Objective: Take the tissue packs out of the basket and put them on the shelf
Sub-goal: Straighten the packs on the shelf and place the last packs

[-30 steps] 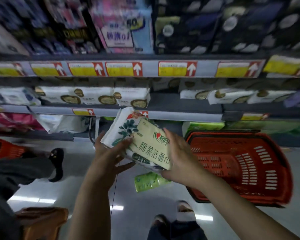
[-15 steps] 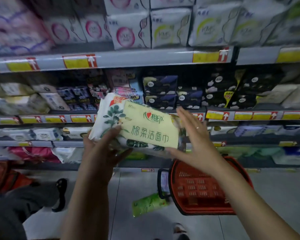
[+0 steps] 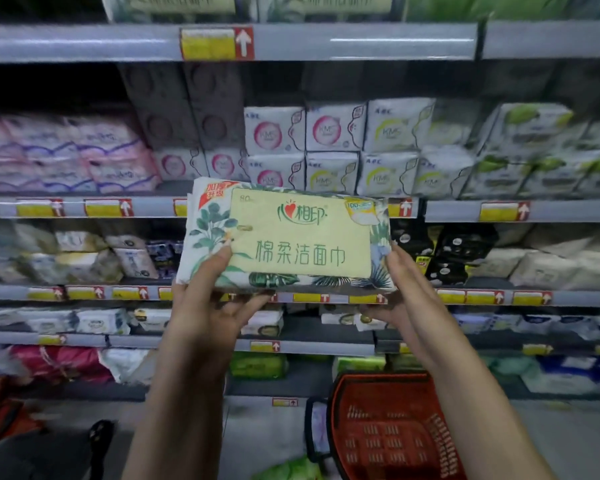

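Left hand (image 3: 205, 317) grips the pack (image 3: 291, 244) at its left end, thumb on its face. Right hand (image 3: 406, 299) grips its right end. The pack's long axis lies level between both hands, with the shelf (image 3: 361, 41) above it and the basket (image 3: 395, 427) well below.
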A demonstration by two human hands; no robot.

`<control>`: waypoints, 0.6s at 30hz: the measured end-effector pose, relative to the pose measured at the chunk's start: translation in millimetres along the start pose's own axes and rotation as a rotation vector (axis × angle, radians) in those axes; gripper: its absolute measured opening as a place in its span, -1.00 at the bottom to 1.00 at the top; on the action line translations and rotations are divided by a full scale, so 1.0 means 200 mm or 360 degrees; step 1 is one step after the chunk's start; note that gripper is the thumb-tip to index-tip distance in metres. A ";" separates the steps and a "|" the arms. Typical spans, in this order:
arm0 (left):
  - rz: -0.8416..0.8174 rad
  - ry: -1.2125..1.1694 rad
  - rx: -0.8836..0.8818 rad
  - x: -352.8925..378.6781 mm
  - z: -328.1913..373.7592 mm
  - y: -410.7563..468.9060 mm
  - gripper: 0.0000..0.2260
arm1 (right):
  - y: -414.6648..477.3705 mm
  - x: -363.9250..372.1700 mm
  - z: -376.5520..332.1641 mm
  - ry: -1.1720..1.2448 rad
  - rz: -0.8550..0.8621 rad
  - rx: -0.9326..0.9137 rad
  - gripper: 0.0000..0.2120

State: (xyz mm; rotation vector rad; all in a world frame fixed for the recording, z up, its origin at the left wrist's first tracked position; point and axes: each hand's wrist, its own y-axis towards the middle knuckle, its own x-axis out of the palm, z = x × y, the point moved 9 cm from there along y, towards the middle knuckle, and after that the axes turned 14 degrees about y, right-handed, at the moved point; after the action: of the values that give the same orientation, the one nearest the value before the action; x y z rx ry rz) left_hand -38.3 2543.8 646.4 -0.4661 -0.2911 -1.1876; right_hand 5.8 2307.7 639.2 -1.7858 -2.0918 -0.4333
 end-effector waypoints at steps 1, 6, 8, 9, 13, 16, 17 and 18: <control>-0.0005 -0.0045 0.0002 0.02 0.01 -0.01 -0.24 | -0.01 0.03 -0.02 0.0045 0.0004 0.0004 -0.35; -0.0163 -0.0008 0.0024 0.18 0.05 -0.02 -0.37 | -0.02 0.02 -0.15 0.0095 0.0106 -0.0043 -0.11; -0.0204 0.0058 0.0046 0.24 0.05 -0.02 -0.38 | -0.01 -0.02 -0.21 0.0141 0.0138 -0.0098 -0.20; -0.0238 0.0086 0.0066 0.28 0.06 -0.01 -0.37 | 0.00 -0.03 -0.24 0.0152 0.0129 -0.0100 -0.19; -0.0291 0.0245 0.0201 0.41 0.09 -0.01 -0.31 | 0.00 -0.08 -0.39 0.0065 0.0141 -0.0166 0.01; -0.0215 0.0450 0.0309 0.52 0.13 0.00 -0.38 | 0.01 -0.15 -0.54 0.0069 0.0152 -0.0271 -0.15; -0.0212 0.0484 0.0323 0.56 0.14 0.01 -0.34 | 0.03 -0.18 -0.58 0.0090 0.0163 -0.0282 -0.17; -0.0207 0.0504 0.0329 0.61 0.14 0.01 -0.31 | 0.04 -0.21 -0.61 0.0091 0.0164 -0.0278 -0.17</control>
State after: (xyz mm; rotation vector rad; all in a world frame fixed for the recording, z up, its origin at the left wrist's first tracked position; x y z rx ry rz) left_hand 8.2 2458.6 726.2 -0.0762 -0.1691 -1.3213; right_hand 28.3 2216.6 729.3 -1.9436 -1.9653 -0.6481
